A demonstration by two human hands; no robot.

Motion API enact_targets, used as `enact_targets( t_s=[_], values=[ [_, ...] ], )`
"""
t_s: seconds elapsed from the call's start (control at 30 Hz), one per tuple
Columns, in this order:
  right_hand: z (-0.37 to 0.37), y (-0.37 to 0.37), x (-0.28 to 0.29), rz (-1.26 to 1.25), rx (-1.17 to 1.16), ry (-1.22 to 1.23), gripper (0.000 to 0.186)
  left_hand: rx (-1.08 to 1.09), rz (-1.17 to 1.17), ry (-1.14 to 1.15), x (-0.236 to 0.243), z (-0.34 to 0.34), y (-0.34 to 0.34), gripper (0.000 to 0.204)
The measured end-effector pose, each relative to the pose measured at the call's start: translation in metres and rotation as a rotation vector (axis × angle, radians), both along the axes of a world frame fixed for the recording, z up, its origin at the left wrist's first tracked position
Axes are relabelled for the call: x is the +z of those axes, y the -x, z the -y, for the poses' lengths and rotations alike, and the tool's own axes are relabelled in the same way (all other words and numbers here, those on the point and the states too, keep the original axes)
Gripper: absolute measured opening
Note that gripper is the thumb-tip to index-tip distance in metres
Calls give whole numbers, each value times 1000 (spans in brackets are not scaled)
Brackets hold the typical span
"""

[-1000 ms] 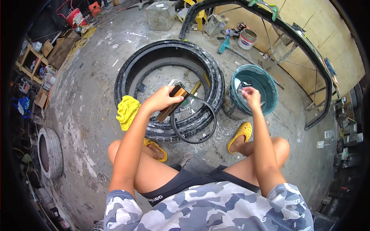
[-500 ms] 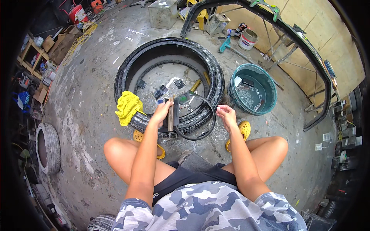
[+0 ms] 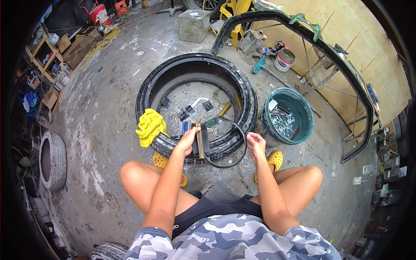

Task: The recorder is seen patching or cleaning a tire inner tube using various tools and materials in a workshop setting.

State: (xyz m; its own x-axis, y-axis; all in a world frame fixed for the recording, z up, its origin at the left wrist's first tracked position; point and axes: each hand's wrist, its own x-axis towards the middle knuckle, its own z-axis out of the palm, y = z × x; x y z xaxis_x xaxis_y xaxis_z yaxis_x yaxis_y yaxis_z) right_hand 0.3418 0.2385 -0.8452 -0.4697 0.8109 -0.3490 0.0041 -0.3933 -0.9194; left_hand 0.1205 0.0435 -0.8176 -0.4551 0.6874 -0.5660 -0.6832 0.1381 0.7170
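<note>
My left hand (image 3: pixel 188 141) is closed around a narrow wooden block (image 3: pixel 200 144) with a flat black piece (image 3: pixel 206 138) along its right side. From that piece a thin black hoop (image 3: pixel 229 166) curves out to the right; how the two join is hard to see. My right hand (image 3: pixel 256 144) is pinched just beside the hoop's right edge; anything between its fingertips is too small to name. Beneath both hands lies a big tyre (image 3: pixel 145 89) on its side, a crumpled yellow cloth (image 3: pixel 151 126) draped over its left rim.
Inside the tyre lie small black pieces (image 3: pixel 187 112) and a brass-coloured tube (image 3: pixel 225 108). Right of it stands a teal bucket (image 3: pixel 309 123) with water and dark objects. Beyond are a long-handled teal tool (image 3: pixel 259 65), a paint pail (image 3: pixel 284 60) and a curved black frame (image 3: pixel 366 93).
The whole view has shifted, so tyre, bucket and floor sit lower in it. Both hands keep nearly the same poses, with the block still in the left one.
</note>
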Motion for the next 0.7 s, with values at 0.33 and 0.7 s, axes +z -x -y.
enact_targets(
  t_s=[0.33,0.7],
  values=[
    [28,-36,-5,-50,-54,218,21,0,-37,-30,10,-12,0,38],
    [8,-29,14,160,-96,-106,17,-121,-171,-45,23,-9,-11,33]
  ],
)
